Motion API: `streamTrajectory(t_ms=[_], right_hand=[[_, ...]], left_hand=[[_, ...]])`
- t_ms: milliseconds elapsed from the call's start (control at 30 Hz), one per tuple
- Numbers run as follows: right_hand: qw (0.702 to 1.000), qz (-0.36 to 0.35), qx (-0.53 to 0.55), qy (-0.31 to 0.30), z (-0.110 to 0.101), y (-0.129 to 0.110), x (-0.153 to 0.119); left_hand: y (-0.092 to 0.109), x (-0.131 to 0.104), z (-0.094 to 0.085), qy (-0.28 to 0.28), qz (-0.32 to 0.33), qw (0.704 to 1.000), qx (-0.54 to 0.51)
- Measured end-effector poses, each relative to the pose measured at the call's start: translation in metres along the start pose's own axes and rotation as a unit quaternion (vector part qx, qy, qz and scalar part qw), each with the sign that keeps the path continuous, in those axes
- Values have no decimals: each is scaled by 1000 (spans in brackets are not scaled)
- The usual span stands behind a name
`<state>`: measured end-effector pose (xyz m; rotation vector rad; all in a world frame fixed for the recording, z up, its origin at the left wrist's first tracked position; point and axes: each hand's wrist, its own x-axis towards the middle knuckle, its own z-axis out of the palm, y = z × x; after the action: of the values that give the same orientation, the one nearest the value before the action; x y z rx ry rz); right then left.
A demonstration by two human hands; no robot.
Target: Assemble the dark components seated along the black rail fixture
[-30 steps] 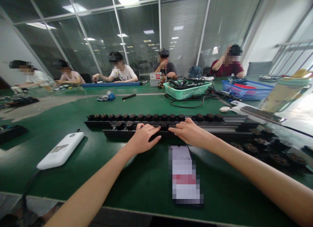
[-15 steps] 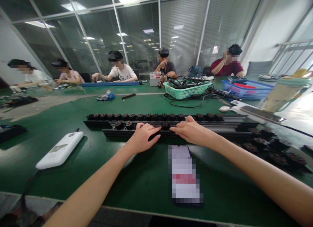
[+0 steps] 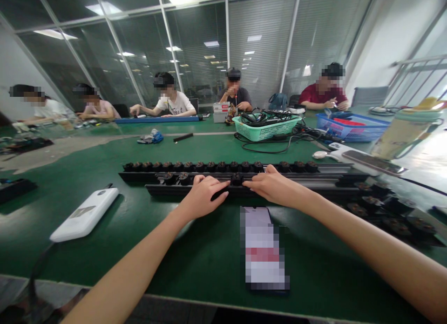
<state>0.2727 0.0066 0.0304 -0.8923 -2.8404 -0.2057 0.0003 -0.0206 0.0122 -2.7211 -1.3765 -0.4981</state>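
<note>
Two long black rails lie crosswise on the green table. The back rail (image 3: 129,176) carries a row of several round black parts. In the front rail (image 3: 164,190) sit two round parts at the left and a black block (image 3: 236,179) near the middle. My left hand (image 3: 206,193) rests over the front rail, index finger pointing at the block's left side, thumb apart. From the right, my right hand (image 3: 272,186) reaches the block's other side with its index fingertip, other fingers curled. The block sits between both fingertips; exact contact is hard to make out.
A phone (image 3: 263,245) lies in front of the rails, a white power bank (image 3: 85,214) at left. More round black parts (image 3: 394,224) lie at right. Behind are a green basket (image 3: 267,128) of cables, a blue basket (image 3: 352,128), a bottle (image 3: 401,133) and several seated people.
My hands and the black block look nearly unchanged. Across the table, the person in red has lowered a hand from the face.
</note>
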Motion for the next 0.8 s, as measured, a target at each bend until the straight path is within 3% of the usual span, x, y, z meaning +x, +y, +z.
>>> streamTrajectory(t_ms=[600,800], right_hand=[[980,-46,187,50,22,35,-5],[981,-46,183,53,23,38,-6]], left_hand=[[-1,0,1,3,1,1000,1],[-1,0,1,4,1,1000,3]])
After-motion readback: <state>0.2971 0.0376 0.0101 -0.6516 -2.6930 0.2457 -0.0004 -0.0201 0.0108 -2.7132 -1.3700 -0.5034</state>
